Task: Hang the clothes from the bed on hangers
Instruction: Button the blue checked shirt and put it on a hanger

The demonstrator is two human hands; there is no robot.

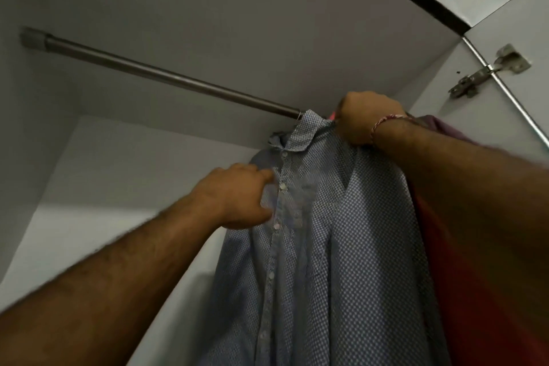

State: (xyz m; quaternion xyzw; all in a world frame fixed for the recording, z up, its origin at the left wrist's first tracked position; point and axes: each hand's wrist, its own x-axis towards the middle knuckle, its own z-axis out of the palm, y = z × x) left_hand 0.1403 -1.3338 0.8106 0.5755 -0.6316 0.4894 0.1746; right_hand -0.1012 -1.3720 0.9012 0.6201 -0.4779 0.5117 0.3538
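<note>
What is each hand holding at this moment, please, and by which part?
The right hand grips the blue shirt at its shoulder by the collar. The left hand pinches its button placket at chest height.

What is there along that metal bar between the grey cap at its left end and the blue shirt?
Nothing: in the head view the rod runs bare from its end cap to the blue shirt; no hangers or clothes hang there.
</note>
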